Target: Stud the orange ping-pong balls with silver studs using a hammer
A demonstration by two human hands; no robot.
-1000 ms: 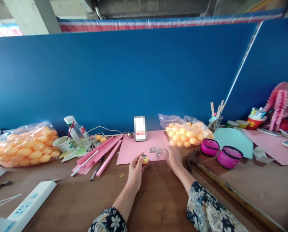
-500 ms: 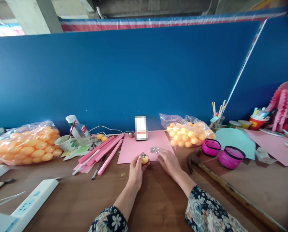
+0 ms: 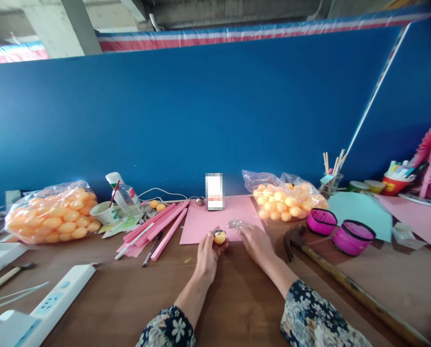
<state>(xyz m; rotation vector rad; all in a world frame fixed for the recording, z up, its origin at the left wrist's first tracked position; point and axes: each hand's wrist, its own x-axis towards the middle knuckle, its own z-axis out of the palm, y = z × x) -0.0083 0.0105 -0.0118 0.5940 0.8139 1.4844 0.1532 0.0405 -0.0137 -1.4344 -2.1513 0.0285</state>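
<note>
My left hand (image 3: 208,255) holds a small orange ball (image 3: 220,236) between thumb and fingers. Shiny silver bits cover part of its upper side. My right hand (image 3: 258,246) is at the right edge of a small heap of silver pieces (image 3: 234,224), too small to name. Its fingers are bent and close together, and whatever is between the fingertips is hidden. The heap lies on a pink paper sheet (image 3: 197,226), just beyond the ball. At the sheet's back edge a phone (image 3: 215,193) stands upright, with a silvery ball (image 3: 200,201) beside it.
Bags of orange balls stand left (image 3: 56,217) and right (image 3: 280,202). Pink paper strips (image 3: 161,221) and a pen (image 3: 152,248) lie left. A claw hammer (image 3: 345,279) and magenta bands (image 3: 353,237) are on the right. A power strip (image 3: 59,299) lies front left.
The whole view has shifted slightly, so things appear a little further right. The ball shows more of its silver-covered top in my left hand. My right hand stays by the silver heap.
</note>
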